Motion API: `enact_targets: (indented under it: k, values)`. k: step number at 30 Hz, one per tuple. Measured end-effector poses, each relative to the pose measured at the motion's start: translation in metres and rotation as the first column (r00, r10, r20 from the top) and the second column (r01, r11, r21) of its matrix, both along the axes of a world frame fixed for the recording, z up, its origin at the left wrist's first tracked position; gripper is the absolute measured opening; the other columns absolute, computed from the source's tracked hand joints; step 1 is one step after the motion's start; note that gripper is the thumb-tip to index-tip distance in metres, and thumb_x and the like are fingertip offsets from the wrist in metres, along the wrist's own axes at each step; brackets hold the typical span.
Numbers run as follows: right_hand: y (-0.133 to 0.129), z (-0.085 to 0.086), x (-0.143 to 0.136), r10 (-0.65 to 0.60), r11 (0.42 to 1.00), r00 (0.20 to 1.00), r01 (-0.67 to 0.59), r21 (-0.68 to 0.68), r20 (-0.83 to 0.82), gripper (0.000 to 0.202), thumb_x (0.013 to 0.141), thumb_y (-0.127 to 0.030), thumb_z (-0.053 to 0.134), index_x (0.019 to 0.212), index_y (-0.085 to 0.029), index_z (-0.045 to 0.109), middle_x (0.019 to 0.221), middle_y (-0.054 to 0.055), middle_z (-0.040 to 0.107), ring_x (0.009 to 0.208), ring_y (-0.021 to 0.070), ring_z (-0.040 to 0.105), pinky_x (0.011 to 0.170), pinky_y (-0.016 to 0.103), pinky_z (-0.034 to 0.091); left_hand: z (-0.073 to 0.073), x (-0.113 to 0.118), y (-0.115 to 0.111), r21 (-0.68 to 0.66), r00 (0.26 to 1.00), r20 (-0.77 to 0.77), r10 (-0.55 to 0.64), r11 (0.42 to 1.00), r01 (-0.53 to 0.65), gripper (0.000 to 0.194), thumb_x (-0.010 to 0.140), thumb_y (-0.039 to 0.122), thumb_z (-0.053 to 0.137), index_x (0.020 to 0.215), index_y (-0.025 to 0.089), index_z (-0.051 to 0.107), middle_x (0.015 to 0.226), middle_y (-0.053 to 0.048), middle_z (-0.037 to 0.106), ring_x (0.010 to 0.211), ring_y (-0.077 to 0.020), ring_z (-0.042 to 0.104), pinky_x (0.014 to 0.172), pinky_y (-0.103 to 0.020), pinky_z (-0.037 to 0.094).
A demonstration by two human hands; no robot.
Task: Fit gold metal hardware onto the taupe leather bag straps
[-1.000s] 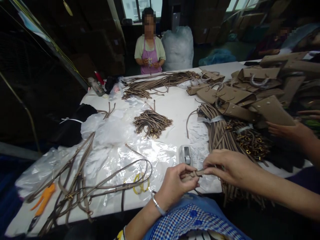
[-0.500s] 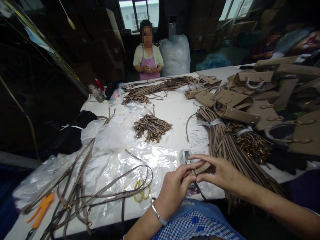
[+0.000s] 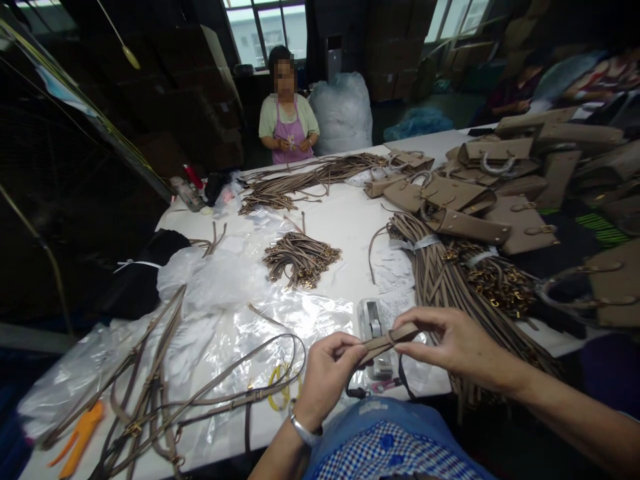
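Observation:
A taupe strap (image 3: 379, 345) is stretched between both hands above the front edge of the table. My left hand (image 3: 334, 370), with a bangle at the wrist, pinches its left end. At the other end, my right hand (image 3: 434, 341) grips the folded part by a narrow loop that goes around it. Behind the strap stands a grey tape dispenser (image 3: 371, 319), partly covered by the hands. Left of my left hand, long taupe straps (image 3: 160, 400) with gold buckles lie loosely crossed. A yellow ring-shaped item (image 3: 280, 387) lies near them on clear plastic.
Bundled straps (image 3: 440, 280) and several taupe handbags (image 3: 450, 197) cover the right side. A pile of short straps (image 3: 303, 259) sits mid-table. Orange-handled cutters (image 3: 83, 437) lie front left. Across the table, a person in a pink apron (image 3: 293, 137) handles something small.
My hands have moved apart, leaving the strap stretched and visible between them. More of the tape dispenser shows. The camera view has shifted slightly.

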State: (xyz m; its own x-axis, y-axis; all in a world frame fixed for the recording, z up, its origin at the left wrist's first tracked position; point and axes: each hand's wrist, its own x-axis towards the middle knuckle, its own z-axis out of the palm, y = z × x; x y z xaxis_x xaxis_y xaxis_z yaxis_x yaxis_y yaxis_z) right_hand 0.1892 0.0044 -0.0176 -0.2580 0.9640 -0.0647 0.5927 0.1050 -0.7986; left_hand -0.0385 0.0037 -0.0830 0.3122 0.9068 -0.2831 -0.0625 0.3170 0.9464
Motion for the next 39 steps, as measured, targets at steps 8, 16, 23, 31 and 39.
enact_targets:
  k: [8, 16, 23, 31, 39]
  values:
    - [0.001, -0.007, 0.009, -0.038, 0.997, 0.995, 0.032, -0.075, -0.088, 0.029, 0.078, -0.043, 0.072, 0.093, -0.018, 0.071, 0.096, 0.006, 0.073, 0.09, 0.0212, 0.067, 0.084, 0.031, 0.054, -0.024, -0.041, 0.005, -0.12, 0.997, 0.004, -0.072, 0.99, 0.072, 0.034, 0.086, 0.046, 0.062, 0.081, 0.012, 0.061, 0.061, -0.002, 0.063, 0.047, -0.0066, 0.047, 0.045, -0.017, 0.031]
    - [0.013, -0.01, 0.013, 0.101, 0.995, 0.994, -0.1, -0.031, 0.031, 0.033, 0.087, -0.046, 0.062, 0.104, -0.022, 0.075, 0.101, 0.008, 0.072, 0.096, 0.0243, 0.066, 0.086, 0.035, 0.052, -0.015, -0.06, 0.017, 0.022, 0.996, -0.085, 0.021, 1.0, -0.019, 0.027, 0.088, 0.04, 0.061, 0.092, 0.014, 0.064, 0.069, 0.001, 0.06, 0.053, -0.0051, 0.039, 0.048, -0.017, 0.025]
    - [0.028, -0.037, 0.031, 0.127, 0.963, 0.991, -0.113, -0.245, 0.046, 0.045, 0.086, -0.055, 0.058, 0.116, -0.024, 0.07, 0.093, 0.01, 0.074, 0.087, 0.0282, 0.068, 0.071, 0.033, 0.055, -0.011, -0.083, 0.018, 0.214, 0.964, -0.265, -0.016, 0.974, 0.076, 0.022, 0.084, 0.032, 0.066, 0.098, 0.016, 0.073, 0.092, -0.007, 0.072, 0.084, -0.0177, 0.063, 0.076, -0.025, 0.046]
    - [0.007, -0.059, -0.045, 0.255, 0.717, 0.882, -0.447, -0.535, -0.396, 0.051, 0.094, -0.059, 0.042, 0.081, -0.015, 0.064, 0.054, -0.004, 0.046, 0.047, 0.008, 0.037, 0.049, 0.021, 0.031, 0.0, -0.061, 0.004, 0.272, 0.955, -0.243, -0.169, 0.933, 0.234, 0.031, 0.077, 0.035, 0.074, 0.103, 0.019, 0.074, 0.097, -0.007, 0.074, 0.087, -0.0181, 0.066, 0.08, -0.026, 0.05]
    - [0.023, -0.061, -0.04, 0.16, 0.693, 0.927, -0.351, -0.629, -0.34, 0.052, 0.087, -0.065, 0.05, 0.084, -0.014, 0.063, 0.053, -0.004, 0.046, 0.042, 0.006, 0.028, 0.043, 0.022, 0.018, -0.036, -0.094, -0.003, 0.011, 0.973, -0.005, -0.229, 0.973, 0.229, 0.034, 0.085, 0.036, 0.065, 0.106, 0.01, 0.071, 0.087, -0.011, 0.073, 0.078, -0.0177, 0.067, 0.078, -0.029, 0.052]
